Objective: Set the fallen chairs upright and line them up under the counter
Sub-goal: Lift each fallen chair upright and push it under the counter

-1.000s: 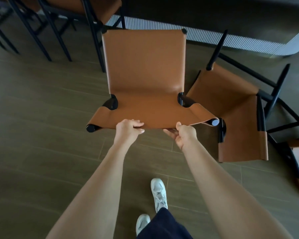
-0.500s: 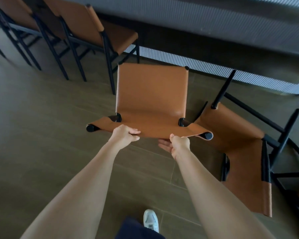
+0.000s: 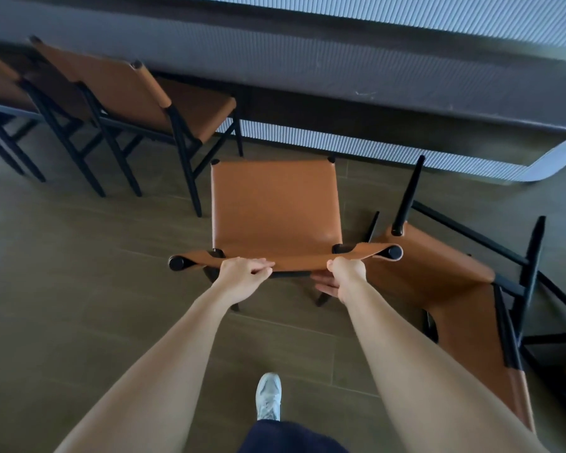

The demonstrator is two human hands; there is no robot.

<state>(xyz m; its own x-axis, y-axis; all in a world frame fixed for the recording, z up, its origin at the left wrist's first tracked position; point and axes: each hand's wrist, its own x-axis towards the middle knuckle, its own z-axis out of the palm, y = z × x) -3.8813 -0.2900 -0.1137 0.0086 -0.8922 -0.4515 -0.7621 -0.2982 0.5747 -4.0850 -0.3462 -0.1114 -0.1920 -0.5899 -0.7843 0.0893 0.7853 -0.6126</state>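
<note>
Shoe: one pale shoe (image 3: 268, 398) planted on the floor (image 3: 79, 256) between the two forearms.
Left hand: left hand (image 3: 242, 276) lies on the top edge of the held chair (image 3: 275, 204); fingers curled over the backrest (image 3: 291, 264), gripping it.
Right hand: right hand (image 3: 346, 275) is on the same edge, thumb on top, fingers (image 3: 324, 287) hooked underneath, gripping.
Held chair: tan sling seat, black frame; upright, seat facing the counter. Legs mostly hidden below the backrest, so I cannot tell whether all feet are down.
Fallen chair: fallen chair (image 3: 438, 282) on its side just right of the held one, legs pointing right; one black post rises close to the held backrest's right end.
Row: upright chairs (image 3: 128, 93) at left, seats reaching in under the counter (image 3: 307, 70).
Step (judged): righting of this chair done; lining up in hand. Its seat is not yet under the counter.
Next (judged): push straight forward, level with the row, watching the fallen chair's post on the right; then turn to the fallen chair.
</note>
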